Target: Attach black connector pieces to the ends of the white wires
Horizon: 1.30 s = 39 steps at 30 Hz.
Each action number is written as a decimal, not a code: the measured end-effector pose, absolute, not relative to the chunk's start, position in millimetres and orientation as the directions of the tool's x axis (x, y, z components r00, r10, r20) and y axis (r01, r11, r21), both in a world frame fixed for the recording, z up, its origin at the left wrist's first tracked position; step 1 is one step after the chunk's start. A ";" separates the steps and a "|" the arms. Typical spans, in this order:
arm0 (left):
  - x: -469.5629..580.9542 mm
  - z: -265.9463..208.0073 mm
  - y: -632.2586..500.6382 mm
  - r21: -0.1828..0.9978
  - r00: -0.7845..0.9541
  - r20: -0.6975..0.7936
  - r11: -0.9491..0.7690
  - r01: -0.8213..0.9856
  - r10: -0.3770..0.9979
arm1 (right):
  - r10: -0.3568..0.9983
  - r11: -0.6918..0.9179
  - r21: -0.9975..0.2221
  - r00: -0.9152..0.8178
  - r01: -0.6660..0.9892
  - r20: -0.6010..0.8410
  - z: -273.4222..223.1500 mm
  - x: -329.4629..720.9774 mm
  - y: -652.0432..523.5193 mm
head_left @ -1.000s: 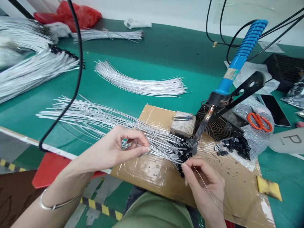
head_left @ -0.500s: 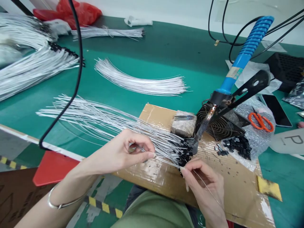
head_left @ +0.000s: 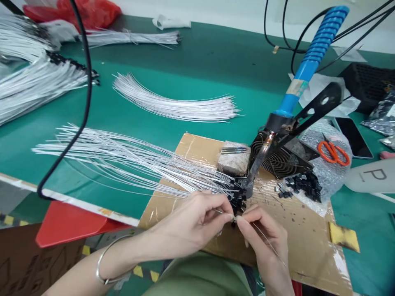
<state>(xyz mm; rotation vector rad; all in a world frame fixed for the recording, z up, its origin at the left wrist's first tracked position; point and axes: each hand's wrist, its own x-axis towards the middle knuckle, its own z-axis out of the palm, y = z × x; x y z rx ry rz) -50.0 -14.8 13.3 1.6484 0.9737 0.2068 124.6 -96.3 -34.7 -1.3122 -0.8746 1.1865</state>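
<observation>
My left hand [head_left: 206,218] is closed in a pinch on a white wire, mostly hidden by its fingers, just in front of the bundle's black ends. Close against its fingertips, my right hand [head_left: 267,236] pinches too, and a thin silvery wire [head_left: 268,242] runs from its fingers back across the palm. What lies exactly between the two pinches is too small to make out. Behind the hands spreads a bundle of white wires [head_left: 148,160] with black connectors [head_left: 237,201] on its near ends. A blue-handled soldering iron [head_left: 304,74] slants above them in a black stand, tip down.
On the cardboard [head_left: 296,242] are a tip-cleaning block [head_left: 233,160], a round fan grille [head_left: 271,160] and loose black connectors [head_left: 304,185]. Orange scissors [head_left: 333,153] lie on bubble wrap; a yellow sponge [head_left: 344,237] sits right. Another wire bundle [head_left: 175,107] lies behind. A black cable [head_left: 88,82] hangs left.
My left hand has slid right along the wire until its fingertips meet those of my right hand. The right hand stays nearly in place, still pinching. The view has shifted slightly.
</observation>
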 end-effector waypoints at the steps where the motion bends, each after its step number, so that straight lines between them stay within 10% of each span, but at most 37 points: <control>1: -47.9 12.1 -13.7 0.885 0.625 -0.391 0.089 0.458 0.675 | 0.957 -0.107 -0.971 0.242 -0.214 -0.159 -37.5 126.0 -96.3; 10: -39.1 13.4 -5.5 0.893 0.512 -0.445 0.325 0.311 0.735 | 0.924 -0.020 -0.861 0.319 -0.508 -0.210 -44.8 146.2 -96.8; 39: -30.5 6.3 -11.8 0.917 0.441 -0.397 0.329 0.224 0.805 | 0.872 -0.126 -0.986 0.461 -0.112 -0.164 -25.6 108.8 -92.4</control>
